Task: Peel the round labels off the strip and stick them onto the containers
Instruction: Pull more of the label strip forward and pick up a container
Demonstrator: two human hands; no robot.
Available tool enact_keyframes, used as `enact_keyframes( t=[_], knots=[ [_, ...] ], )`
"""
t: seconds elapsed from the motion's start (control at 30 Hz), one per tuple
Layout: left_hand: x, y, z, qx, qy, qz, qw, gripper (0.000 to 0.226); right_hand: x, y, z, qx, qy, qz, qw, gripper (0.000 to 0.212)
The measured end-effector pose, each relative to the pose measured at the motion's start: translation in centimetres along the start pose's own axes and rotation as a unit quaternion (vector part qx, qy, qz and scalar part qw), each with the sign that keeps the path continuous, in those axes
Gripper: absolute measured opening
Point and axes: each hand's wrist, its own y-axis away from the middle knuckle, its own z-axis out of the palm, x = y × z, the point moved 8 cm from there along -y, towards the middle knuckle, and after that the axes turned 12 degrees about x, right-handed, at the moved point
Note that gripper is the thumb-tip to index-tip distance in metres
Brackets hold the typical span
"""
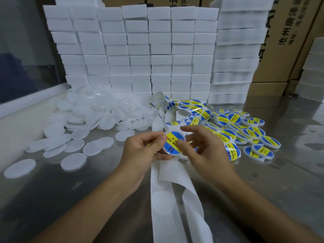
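My left hand (142, 151) grips a flat round white container (172, 143) by its left edge, a blue and yellow round label on its top face. Fingers of my right hand (205, 148) press on the label's right side. The label strip (185, 106) lies coiled behind the hands with several blue and yellow labels on it. Its bare white backing (168, 199) trails down toward me between my forearms. Blank white containers (98, 113) are heaped at the left. Labelled containers (249, 132) are piled at the right.
The work surface is a shiny metal table (280, 181). A wall of stacked white foam blocks (140, 50) stands at the back, with brown cardboard boxes (284, 41) behind and to the right. Loose blank containers (20, 168) lie scattered at the front left.
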Motion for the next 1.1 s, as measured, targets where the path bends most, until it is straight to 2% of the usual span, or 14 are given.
enact_keyframes(
  t=[0.1, 0.2, 0.27, 0.5, 0.6, 0.67, 0.7, 0.77, 0.87, 0.93, 1.03, 1.1],
  knots=[
    [-0.1, 0.1, -0.1, 0.001, 0.013, -0.009, 1.0, 0.008, -1.2, 0.2, 0.1, -0.012, 0.053, -0.081, 0.995, 0.055],
    [-0.1, 0.2, 0.2, -0.01, 0.009, -0.005, 1.0, 0.027, -2.0, 0.1, 0.0, -0.015, 0.07, -0.134, 0.988, 0.061],
    [-0.1, 0.4, 0.4, -0.015, 0.003, -0.002, 1.0, 0.034, -2.2, 0.2, 0.1, -0.027, 0.084, -0.153, 0.984, 0.061],
    [-0.3, 0.2, 0.4, -0.021, 0.009, -0.006, 1.0, 0.032, -2.2, 0.2, 0.0, -0.013, 0.081, -0.153, 0.985, 0.046],
    [0.3, 0.1, 0.1, -0.001, -0.055, 0.062, 0.997, 0.009, -2.1, -0.2, -0.5, 0.001, 0.102, -0.167, 0.981, 0.038],
    [1.2, 0.2, -0.2, 0.01, -0.141, 0.162, 0.977, 0.007, -1.4, -1.2, -2.0, 0.025, 0.122, -0.162, 0.979, 0.03],
    [1.7, 0.5, -0.1, -0.009, -0.179, 0.209, 0.961, 0.009, -0.7, -1.9, -3.0, 0.04, 0.137, -0.146, 0.979, 0.027],
    [2.1, 1.2, 0.7, -0.082, -0.272, 0.282, 0.916, 0.032, 1.3, -3.5, -5.4, 0.078, 0.19, -0.102, 0.973, 0.023],
    [1.0, 2.0, 1.8, -0.184, -0.429, 0.325, 0.822, 0.059, 5.1, -5.1, -8.7, 0.122, 0.272, -0.036, 0.954, 0.022],
    [0.2, 2.0, 1.9, -0.205, -0.488, 0.328, 0.782, 0.067, 7.1, -5.7, -10.1, 0.146, 0.305, -0.01, 0.941, 0.021],
    [-0.3, 1.6, 1.6, -0.21, -0.503, 0.307, 0.78, 0.062, 9.6, -5.9, -11.2, 0.181, 0.342, 0.047, 0.921, 0.02],
    [-0.5, 1.5, 1.4, -0.214, -0.503, 0.305, 0.78, 0.051, 11.0, -5.8, -11.3, 0.174, 0.36, 0.087, 0.912, 0.019]
  ],
)
